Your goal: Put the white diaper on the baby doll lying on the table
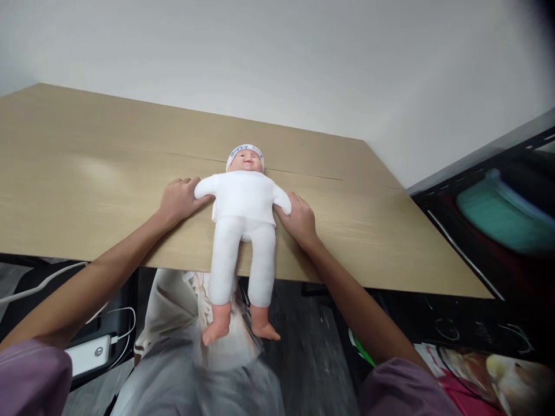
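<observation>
A baby doll (245,196) in a white top, white trousers and a white cap with blue lettering lies face up on the wooden table (108,196). Its legs and bare feet hang past the front edge. At the doll's arm on the left, my left hand (180,201) rests on the table, fingers around the sleeve end. My right hand (299,218) grips the sleeve end on the other side, thumb under it and fingers curled behind. The doll's own hands do not show.
Below the table's front edge are my lap in grey cloth (173,375) and a clear plastic bag (229,352). A white power bank (89,353) with a cable lies at lower left. A teal item (505,214) sits on the right. A pale wall (217,58) stands behind.
</observation>
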The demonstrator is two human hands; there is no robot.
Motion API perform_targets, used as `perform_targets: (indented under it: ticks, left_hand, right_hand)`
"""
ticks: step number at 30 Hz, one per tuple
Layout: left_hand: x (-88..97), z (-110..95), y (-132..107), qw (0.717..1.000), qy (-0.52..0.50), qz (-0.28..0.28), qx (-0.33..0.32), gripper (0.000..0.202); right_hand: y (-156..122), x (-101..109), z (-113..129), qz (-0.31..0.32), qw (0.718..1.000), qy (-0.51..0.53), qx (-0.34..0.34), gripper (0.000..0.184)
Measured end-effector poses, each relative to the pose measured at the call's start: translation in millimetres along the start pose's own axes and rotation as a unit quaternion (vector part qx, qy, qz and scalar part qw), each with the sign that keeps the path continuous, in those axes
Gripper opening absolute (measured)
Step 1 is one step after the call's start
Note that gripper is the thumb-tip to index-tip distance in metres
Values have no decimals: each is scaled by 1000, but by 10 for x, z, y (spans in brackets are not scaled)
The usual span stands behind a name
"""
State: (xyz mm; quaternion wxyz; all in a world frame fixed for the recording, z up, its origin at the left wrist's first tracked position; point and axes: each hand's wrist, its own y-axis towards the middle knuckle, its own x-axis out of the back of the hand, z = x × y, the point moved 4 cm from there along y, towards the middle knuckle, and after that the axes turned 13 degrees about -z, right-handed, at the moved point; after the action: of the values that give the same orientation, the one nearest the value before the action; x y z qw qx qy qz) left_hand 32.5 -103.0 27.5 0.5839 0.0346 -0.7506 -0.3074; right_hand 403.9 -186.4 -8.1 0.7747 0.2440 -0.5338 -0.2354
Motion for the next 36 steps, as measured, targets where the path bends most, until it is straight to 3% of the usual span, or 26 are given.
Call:
perform_targets:
  ticks: [9,15,19,24,29,36]
  left_hand:
    - [-576,449,935,996,16,-86,-15,77]
    - [-914,623,1579,993,43,-109,-12,79]
    - [-1091,712,1834,994,33,-107,2,80]
    - [-1147,756,1848,995,34,-89,7,86]
    - [-1109,731,1769,997,14,-75,17,96]
    - [-874,563,1403,990,-9,-136,35,98]
  right_hand:
    - [980,-766,-355,-44,998,26,38,56]
    - [1531,-1170,-531,-80,996,6,36,61]
    - [1771,-1360,-661,-68,997,-11,41,64]
    - [1868,-1422,-790,-48,996,-22,71,72]
    - [1878,-1404,-760,-27,996,-61,52,69]
    - [1561,-1197,-568,-76,991,-103,-26,77]
